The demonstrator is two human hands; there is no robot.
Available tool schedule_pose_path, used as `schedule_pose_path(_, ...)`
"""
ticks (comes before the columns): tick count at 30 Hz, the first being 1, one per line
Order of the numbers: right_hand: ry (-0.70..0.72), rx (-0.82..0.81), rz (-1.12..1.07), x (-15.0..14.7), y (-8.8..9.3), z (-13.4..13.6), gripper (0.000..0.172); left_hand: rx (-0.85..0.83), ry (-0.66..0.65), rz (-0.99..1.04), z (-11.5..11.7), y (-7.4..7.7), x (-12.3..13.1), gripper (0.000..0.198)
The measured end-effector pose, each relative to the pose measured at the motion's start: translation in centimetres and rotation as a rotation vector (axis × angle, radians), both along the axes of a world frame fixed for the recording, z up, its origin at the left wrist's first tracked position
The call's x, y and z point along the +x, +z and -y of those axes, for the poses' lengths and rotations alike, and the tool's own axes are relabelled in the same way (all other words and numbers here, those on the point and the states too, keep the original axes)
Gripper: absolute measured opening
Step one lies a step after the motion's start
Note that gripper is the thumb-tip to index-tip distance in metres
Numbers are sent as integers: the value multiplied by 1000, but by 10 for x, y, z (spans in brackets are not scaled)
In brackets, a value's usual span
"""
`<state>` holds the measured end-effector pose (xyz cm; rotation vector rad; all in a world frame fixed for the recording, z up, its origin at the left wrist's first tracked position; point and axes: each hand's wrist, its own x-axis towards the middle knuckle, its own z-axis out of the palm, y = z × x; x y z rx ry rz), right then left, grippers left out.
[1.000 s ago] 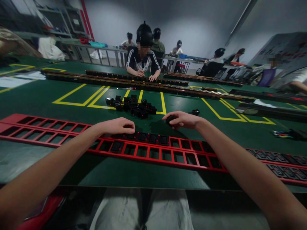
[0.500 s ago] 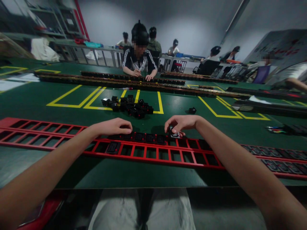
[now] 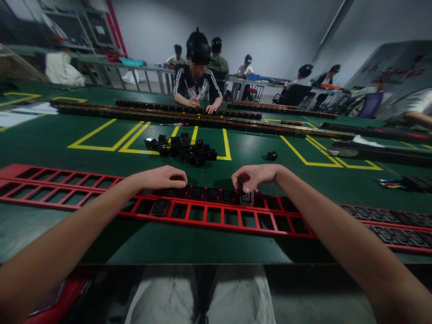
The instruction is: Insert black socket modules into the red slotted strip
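Observation:
A long red frame [image 3: 202, 221] with two rows of rectangular openings lies across the green table. My left hand [image 3: 165, 177] is bent over its far row, fingers curled at the far edge and thumb over the modules; its fingertips are partly hidden. Pinched in my right hand [image 3: 255, 177] is a black socket module [image 3: 247, 197], tilted against the far row. Just left of it, several black modules [image 3: 212, 194] sit in neighbouring openings. One black module [image 3: 161, 207] is seated in the near row.
Loose black modules [image 3: 189, 149] lie in a pile beyond the frame, with a single one [image 3: 272, 155] farther right. Filled openings [image 3: 388, 234] run along the frame's right end. Long dark rails [image 3: 199, 117] cross the table before a co-worker [image 3: 197, 83].
The module in my right hand has come down and toward me, its face turned into view over an opening. My left hand stays in place.

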<state>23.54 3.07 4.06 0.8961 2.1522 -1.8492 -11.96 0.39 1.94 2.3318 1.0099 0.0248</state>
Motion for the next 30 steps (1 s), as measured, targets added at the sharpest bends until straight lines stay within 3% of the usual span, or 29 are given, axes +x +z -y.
schedule_pose_path(30,64,134,-38,-5,-6,-1,38,-3,13,0,0,-2,-1,41)
